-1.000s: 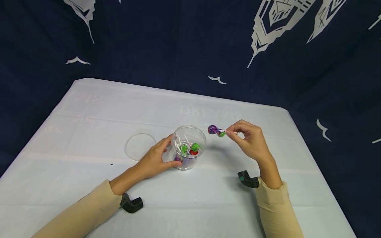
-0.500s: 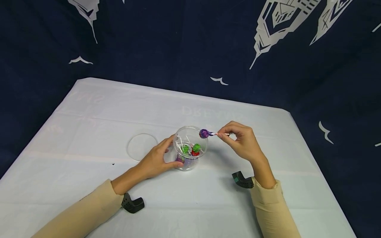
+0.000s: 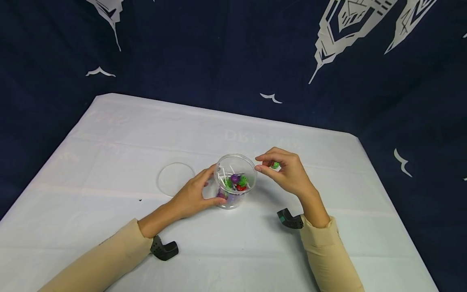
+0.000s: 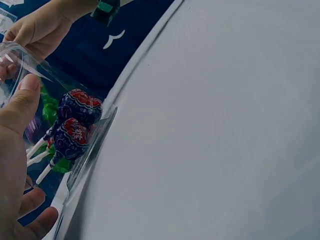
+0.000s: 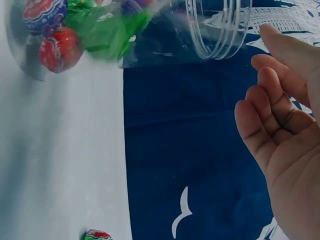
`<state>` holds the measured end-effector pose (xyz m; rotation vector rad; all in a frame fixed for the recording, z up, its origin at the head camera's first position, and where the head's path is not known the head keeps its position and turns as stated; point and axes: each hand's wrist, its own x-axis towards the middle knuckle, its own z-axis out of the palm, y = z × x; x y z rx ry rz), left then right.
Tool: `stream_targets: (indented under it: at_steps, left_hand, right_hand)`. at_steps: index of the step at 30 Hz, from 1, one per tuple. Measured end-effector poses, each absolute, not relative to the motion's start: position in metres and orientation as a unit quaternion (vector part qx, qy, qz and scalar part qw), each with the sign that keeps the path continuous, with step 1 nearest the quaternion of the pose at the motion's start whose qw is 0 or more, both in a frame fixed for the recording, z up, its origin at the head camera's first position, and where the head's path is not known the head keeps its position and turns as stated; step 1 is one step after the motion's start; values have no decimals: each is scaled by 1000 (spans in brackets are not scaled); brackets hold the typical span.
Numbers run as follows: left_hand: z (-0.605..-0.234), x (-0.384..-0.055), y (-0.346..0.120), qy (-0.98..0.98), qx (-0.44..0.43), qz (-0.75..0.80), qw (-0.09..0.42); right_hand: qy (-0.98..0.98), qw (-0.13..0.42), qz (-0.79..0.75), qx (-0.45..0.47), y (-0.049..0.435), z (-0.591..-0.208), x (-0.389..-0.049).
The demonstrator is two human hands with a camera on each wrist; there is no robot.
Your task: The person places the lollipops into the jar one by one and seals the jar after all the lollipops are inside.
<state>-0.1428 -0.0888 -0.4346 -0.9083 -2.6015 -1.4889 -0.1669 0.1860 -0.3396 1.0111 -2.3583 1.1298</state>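
Observation:
A clear plastic jar (image 3: 230, 205) stands mid-table with several lollipops inside. My left hand (image 3: 191, 196) grips its side, thumb in front and fingers behind. In the left wrist view, purple-and-red wrapped lollipops (image 4: 71, 140) with white sticks show through the wall. My right hand (image 3: 286, 172) is beside the jar's mouth, with thumb and forefinger parted at the rim and nothing between them. The right wrist view shows its fingers (image 5: 270, 100) loosely bent. A purple lollipop (image 3: 235, 178) lies on top inside the jar, among green and red wrappers.
Partly hidden behind my right hand, a green-and-red lollipop (image 3: 275, 165) lies on the white-covered table (image 3: 233, 263). A clear round lid (image 3: 174, 164) lies left of the jar. Beyond the table's back edge hangs a dark blue cloth (image 3: 189, 52) with white prints.
My right hand has moved left to the jar's mouth and let go of the purple lollipop, which is now inside the jar. The left hand keeps its hold on the jar.

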Motion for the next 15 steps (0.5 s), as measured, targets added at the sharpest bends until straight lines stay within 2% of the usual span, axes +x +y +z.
stream_targets:
  at_steps: [15]
  left_hand:
    - [-434,-143,-88,-830,-294,-474,12]
  right_hand:
    - [-835,187,398,330,187,-338,-166]
